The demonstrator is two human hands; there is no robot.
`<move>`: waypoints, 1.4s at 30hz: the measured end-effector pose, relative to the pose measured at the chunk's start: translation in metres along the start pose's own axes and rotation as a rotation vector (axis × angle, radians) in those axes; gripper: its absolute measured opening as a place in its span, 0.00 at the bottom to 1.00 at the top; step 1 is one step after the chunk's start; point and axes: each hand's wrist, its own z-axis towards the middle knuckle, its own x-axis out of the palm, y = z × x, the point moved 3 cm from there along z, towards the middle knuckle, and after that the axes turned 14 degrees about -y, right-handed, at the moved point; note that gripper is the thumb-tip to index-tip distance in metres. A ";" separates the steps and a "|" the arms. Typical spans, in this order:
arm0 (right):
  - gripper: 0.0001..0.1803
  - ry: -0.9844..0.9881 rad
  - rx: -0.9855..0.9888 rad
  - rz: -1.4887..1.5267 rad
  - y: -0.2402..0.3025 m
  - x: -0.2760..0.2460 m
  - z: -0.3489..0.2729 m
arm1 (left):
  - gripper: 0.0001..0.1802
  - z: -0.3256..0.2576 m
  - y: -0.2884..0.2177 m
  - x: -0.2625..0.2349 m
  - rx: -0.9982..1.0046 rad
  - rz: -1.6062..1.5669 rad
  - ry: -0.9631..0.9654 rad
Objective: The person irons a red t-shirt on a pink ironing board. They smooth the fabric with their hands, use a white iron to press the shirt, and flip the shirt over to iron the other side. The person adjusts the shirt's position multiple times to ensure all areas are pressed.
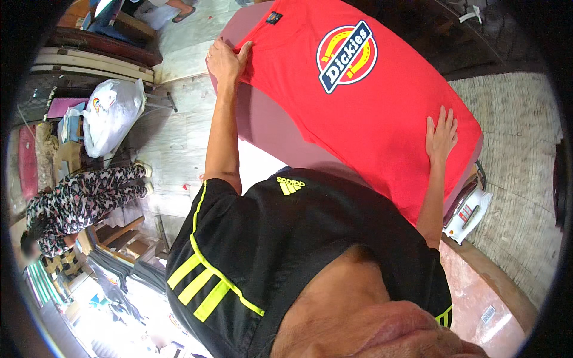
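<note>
A red T-shirt [382,128] with a large printed emblem lies spread over a padded mauve board [268,116] in front of me. A small dark label [274,18] shows at its far left end. My left hand [225,62] rests at the shirt's left edge, by the board's rim, thumb on the cloth and apart from the fingers. Flat on the shirt's right part lies my right hand [441,134], with fingers spread. A white iron [467,216] stands by the board's right end, nearest to my right forearm.
At left, a filled white plastic bag [113,116] sits on a stand. A person in patterned clothes [89,194] is below it, with dark folded garments [113,268] nearby. Another person's foot [183,13] shows at the top. Stacked boards [89,62] line the upper left.
</note>
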 end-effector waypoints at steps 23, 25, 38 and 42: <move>0.35 0.070 0.017 0.050 0.005 -0.009 0.004 | 0.34 0.124 -0.092 0.116 0.276 0.041 0.479; 0.35 0.074 0.024 0.049 0.006 -0.009 0.003 | 0.19 0.139 -0.112 0.145 0.114 -0.191 0.649; 0.35 0.058 0.008 0.038 -0.002 -0.007 -0.002 | 0.17 0.104 -0.170 0.077 0.582 -0.362 -0.552; 0.35 0.040 0.009 0.028 -0.001 -0.005 0.001 | 0.33 -0.011 -0.173 0.051 0.614 -0.491 0.185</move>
